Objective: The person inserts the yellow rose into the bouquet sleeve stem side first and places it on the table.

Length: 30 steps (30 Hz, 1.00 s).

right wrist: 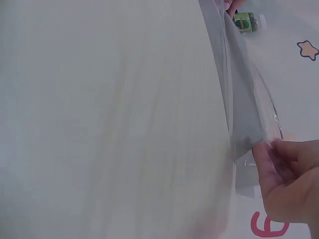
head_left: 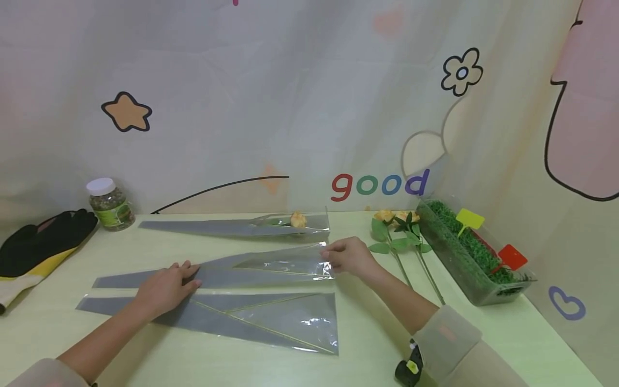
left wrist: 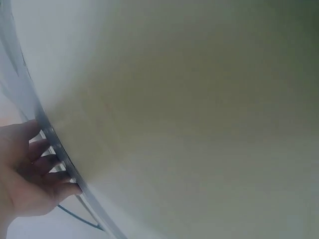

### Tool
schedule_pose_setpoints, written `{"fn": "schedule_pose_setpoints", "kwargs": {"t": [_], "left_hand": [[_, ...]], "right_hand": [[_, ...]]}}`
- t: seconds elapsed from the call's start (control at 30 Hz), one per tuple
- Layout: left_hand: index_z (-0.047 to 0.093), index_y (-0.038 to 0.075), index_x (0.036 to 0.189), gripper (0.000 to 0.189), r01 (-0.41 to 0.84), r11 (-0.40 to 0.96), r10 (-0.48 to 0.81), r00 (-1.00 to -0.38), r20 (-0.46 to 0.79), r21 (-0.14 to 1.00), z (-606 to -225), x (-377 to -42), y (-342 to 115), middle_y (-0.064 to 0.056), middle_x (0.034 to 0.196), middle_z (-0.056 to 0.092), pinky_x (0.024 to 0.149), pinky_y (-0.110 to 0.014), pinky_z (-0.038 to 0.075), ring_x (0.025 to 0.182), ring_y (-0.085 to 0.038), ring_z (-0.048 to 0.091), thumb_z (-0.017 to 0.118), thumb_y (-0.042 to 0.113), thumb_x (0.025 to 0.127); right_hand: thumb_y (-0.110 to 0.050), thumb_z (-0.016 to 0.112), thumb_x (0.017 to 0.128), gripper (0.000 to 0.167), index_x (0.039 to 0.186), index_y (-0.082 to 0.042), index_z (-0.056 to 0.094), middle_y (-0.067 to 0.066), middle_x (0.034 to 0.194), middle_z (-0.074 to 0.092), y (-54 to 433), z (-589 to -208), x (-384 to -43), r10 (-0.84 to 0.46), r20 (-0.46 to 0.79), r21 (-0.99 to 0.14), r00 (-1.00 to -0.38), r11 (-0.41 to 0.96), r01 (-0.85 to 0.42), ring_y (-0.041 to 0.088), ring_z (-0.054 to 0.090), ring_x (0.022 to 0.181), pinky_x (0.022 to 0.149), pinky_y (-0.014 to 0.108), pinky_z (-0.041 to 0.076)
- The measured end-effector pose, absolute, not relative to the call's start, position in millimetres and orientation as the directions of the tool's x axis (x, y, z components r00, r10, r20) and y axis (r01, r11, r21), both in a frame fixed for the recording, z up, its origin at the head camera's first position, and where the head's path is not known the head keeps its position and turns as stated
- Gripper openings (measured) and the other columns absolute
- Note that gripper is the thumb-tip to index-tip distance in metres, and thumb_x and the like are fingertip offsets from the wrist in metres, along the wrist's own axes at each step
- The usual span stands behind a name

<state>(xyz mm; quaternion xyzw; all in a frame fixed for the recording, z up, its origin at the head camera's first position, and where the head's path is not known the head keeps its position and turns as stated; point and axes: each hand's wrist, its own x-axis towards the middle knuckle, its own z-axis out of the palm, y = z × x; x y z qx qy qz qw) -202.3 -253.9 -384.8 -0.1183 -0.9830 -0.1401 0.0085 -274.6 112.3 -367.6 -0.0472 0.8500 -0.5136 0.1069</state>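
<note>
My right hand (head_left: 352, 257) pinches the wide, clear end of the middle flower sleeve (head_left: 282, 264), a long tapered grey wrap. My left hand (head_left: 166, 289) rests with fingers spread on the narrower part of that sleeve. Nearer me lies a second flat grey sleeve (head_left: 290, 317) with gold lines, its narrow part partly hidden under the left hand and forearm. Behind, a third sleeve (head_left: 217, 228) holds a peach rose (head_left: 298, 220) at its clear end. In the right wrist view, thumb and fingertips (right wrist: 261, 149) meet at the lifted plastic edge.
Several peach roses (head_left: 385, 216) with long green stems lie right of the sleeves. A clear box (head_left: 488, 295) of artificial grass with yellow and red tags stands at the right edge. At the left are a white-lidded jar (head_left: 112, 207) and a black-and-yellow glove (head_left: 45, 244). A black object (head_left: 408, 372) lies beside my right cuff.
</note>
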Motion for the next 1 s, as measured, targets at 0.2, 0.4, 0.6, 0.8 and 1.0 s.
{"fn": "schedule_pose_setpoints", "kwargs": {"t": [0.2, 0.4, 0.6, 0.8, 1.0], "left_hand": [[0.053, -0.006, 0.125, 0.048, 0.255, 0.931, 0.25, -0.967, 0.052, 0.259, -384, -204, -257, -0.032, 0.126, 0.046, 0.075, -0.055, 0.045, 0.112, -0.053, 0.042, 0.06, 0.026, 0.089], [0.048, -0.008, 0.129, 0.055, 0.265, 0.912, 0.271, -0.962, 0.023, 0.313, -382, -207, -265, -0.034, 0.125, 0.046, 0.078, -0.055, 0.044, 0.106, -0.052, 0.047, 0.061, 0.027, 0.089], [0.048, -0.008, 0.129, 0.056, 0.277, 0.899, 0.285, -0.958, 0.028, 0.339, -379, -208, -268, -0.035, 0.122, 0.048, 0.078, -0.055, 0.044, 0.105, -0.051, 0.049, 0.064, 0.026, 0.087], [0.05, -0.007, 0.127, 0.054, 0.274, 0.895, 0.284, -0.958, 0.024, 0.353, -379, -209, -264, -0.035, 0.124, 0.047, 0.08, -0.056, 0.043, 0.107, -0.052, 0.047, 0.064, 0.026, 0.087], [0.047, -0.008, 0.13, 0.055, 0.26, 0.885, 0.291, -0.957, -0.021, 0.387, -379, -210, -265, -0.036, 0.129, 0.04, 0.086, -0.06, 0.038, 0.114, -0.055, 0.038, 0.061, 0.027, 0.089]], "right_hand": [[-0.005, 0.063, 0.088, 0.019, 0.102, 0.007, 0.067, 0.013, 0.086, 0.068, 112, -366, -274, -0.217, -0.152, -0.928, -0.964, 0.368, 0.063, 0.02, 0.066, 0.072, 0.066, 0.032, 0.055], [-0.003, 0.06, 0.089, 0.019, 0.102, 0.01, 0.065, 0.011, 0.076, 0.067, 111, -364, -270, -0.214, -0.138, -0.943, -0.967, 0.327, 0.062, 0.018, 0.065, 0.066, 0.064, 0.031, 0.055], [-0.002, 0.059, 0.089, 0.018, 0.103, 0.009, 0.065, 0.01, 0.079, 0.067, 106, -364, -268, -0.19, -0.123, -0.951, -0.974, 0.304, 0.061, 0.014, 0.063, 0.064, 0.063, 0.028, 0.054], [0.001, 0.061, 0.087, 0.024, 0.111, 0.004, 0.064, 0.014, 0.098, 0.066, 107, -365, -267, -0.173, -0.108, -0.95, -0.979, 0.309, 0.05, 0.012, 0.06, 0.059, 0.061, 0.025, 0.053], [0.004, 0.059, 0.087, 0.039, 0.125, 0.001, 0.055, 0.02, 0.122, 0.057, 110, -366, -266, -0.231, -0.079, -0.953, -0.97, 0.302, 0.005, 0.012, 0.059, 0.057, 0.059, 0.026, 0.053]]}}
